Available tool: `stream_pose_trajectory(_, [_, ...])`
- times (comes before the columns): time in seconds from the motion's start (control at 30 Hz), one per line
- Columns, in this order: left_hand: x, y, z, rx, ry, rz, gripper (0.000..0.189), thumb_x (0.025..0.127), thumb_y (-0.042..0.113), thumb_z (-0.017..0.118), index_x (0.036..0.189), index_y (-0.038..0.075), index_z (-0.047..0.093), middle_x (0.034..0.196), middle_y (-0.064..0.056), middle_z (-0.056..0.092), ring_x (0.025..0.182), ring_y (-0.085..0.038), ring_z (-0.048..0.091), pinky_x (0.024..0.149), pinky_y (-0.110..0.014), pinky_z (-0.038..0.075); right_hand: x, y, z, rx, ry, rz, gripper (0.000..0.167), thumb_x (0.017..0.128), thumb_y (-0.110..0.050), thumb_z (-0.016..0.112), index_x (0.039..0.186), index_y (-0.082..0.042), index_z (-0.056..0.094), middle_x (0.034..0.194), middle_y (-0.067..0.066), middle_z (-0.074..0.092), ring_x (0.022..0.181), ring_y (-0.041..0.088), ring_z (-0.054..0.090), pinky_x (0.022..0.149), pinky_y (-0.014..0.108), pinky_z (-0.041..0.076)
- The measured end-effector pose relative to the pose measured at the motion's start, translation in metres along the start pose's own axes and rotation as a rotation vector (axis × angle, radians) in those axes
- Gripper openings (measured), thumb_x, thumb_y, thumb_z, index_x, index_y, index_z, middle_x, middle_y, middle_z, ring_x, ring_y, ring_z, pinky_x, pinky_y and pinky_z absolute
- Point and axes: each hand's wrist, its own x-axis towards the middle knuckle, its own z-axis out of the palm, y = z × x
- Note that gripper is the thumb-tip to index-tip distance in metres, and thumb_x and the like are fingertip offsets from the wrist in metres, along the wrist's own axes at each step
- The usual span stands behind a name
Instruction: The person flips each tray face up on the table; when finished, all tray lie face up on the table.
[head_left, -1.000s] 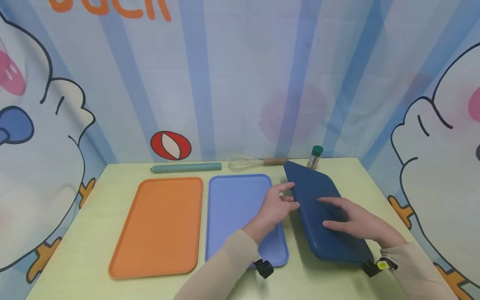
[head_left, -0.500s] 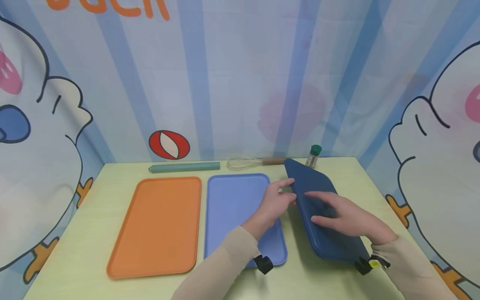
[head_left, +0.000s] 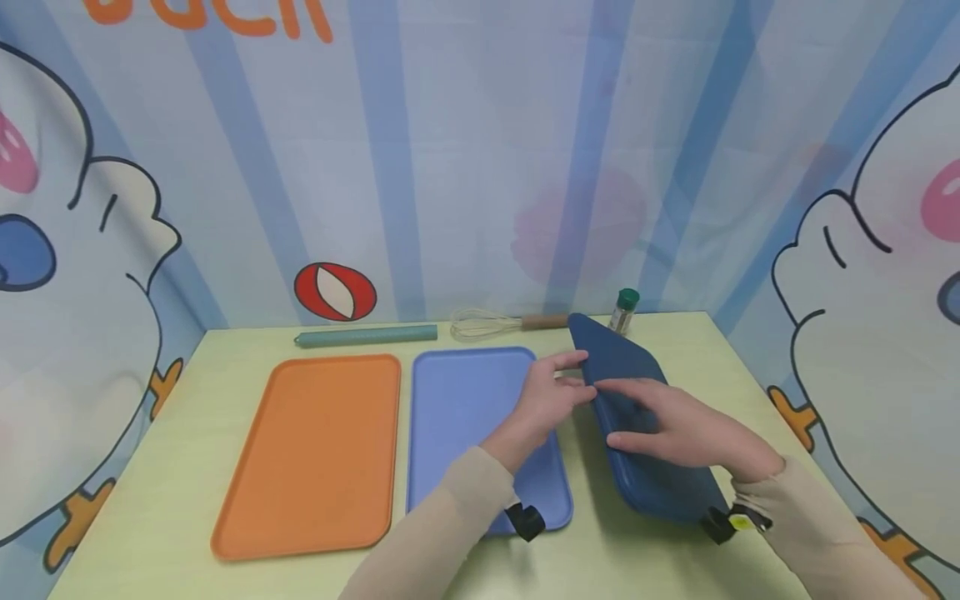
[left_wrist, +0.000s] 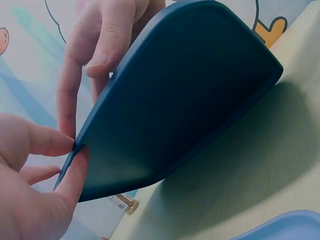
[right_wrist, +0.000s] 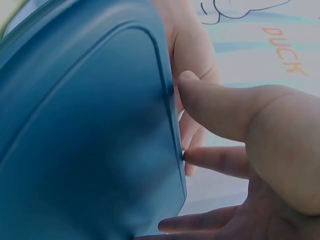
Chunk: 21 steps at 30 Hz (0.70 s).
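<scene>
A dark blue tray (head_left: 618, 354) stands tilted on the table, its left long edge raised. My left hand (head_left: 542, 402) pinches that raised edge; in the left wrist view the thumb (left_wrist: 77, 172) presses the shadowed side and the fingers lie across the rim. Over the other face reaches my right hand (head_left: 678, 425), thumb and fingers spread and relaxed. Their tips are at the raised edge, close to the left hand's fingers. In the right wrist view the right thumb (right_wrist: 210, 102) is beside the rim of the dark blue tray (right_wrist: 85, 145).
A light blue tray (head_left: 465, 408) lies flat under my left forearm, with an orange tray (head_left: 315, 450) to its left. Along the back are a green rolled or rod-like item (head_left: 367, 335), a whisk (head_left: 510, 323) and a green-capped jar (head_left: 624, 310). A printed curtain hangs behind.
My right hand has slid left across the dark blue tray to its raised edge. The left hand keeps its pinch there. The tray's tilt looks almost the same.
</scene>
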Motion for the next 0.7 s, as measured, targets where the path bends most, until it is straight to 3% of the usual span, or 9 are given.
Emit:
stream_pose_trajectory(0.2, [-0.001,0.005,-0.002,-0.050,-0.008,-0.005,0.047,0.098,-0.006,0.061,0.142,0.010,0.067,0.135,-0.010,0.064,0.088,-0.016,0.072,0.086,-0.033,0.061,0.002,-0.010,-0.003,-0.016,-0.016,-0.004,0.064,0.100,-0.036,0.073,0.154,-0.008,0.051,0.154,0.014,0.054,0.143,0.044,0.048,0.112,0.064,0.042])
stream_pose_trajectory(0.4, [0.001,0.007,-0.002,-0.024,-0.020,0.006,0.044,0.099,0.000,0.064,0.141,0.013,0.068,0.133,-0.007,0.065,0.090,-0.015,0.072,0.089,-0.038,0.060,0.004,-0.019,-0.007,-0.047,-0.080,-0.004,0.062,0.100,-0.042,0.071,0.151,-0.011,0.056,0.151,0.015,0.058,0.143,0.051,0.044,0.109,0.066,0.043])
stream_pose_trajectory(0.57, [0.003,0.008,-0.001,-0.037,-0.033,0.025,0.047,0.096,0.003,0.074,0.141,0.012,0.067,0.127,-0.006,0.065,0.091,-0.017,0.076,0.084,-0.033,0.061,0.009,-0.028,-0.011,-0.085,-0.161,0.046,0.068,0.099,-0.049,0.070,0.151,-0.009,0.056,0.150,0.018,0.058,0.145,0.058,0.037,0.109,0.068,0.042])
stream_pose_trajectory(0.7, [0.004,0.008,0.001,-0.024,-0.032,0.030,0.047,0.095,0.004,0.075,0.141,0.012,0.067,0.127,-0.006,0.064,0.093,-0.017,0.076,0.082,-0.032,0.061,0.013,-0.035,-0.014,-0.111,-0.199,0.048,0.070,0.098,-0.051,0.071,0.151,-0.008,0.055,0.148,0.016,0.060,0.141,0.058,0.042,0.108,0.067,0.044])
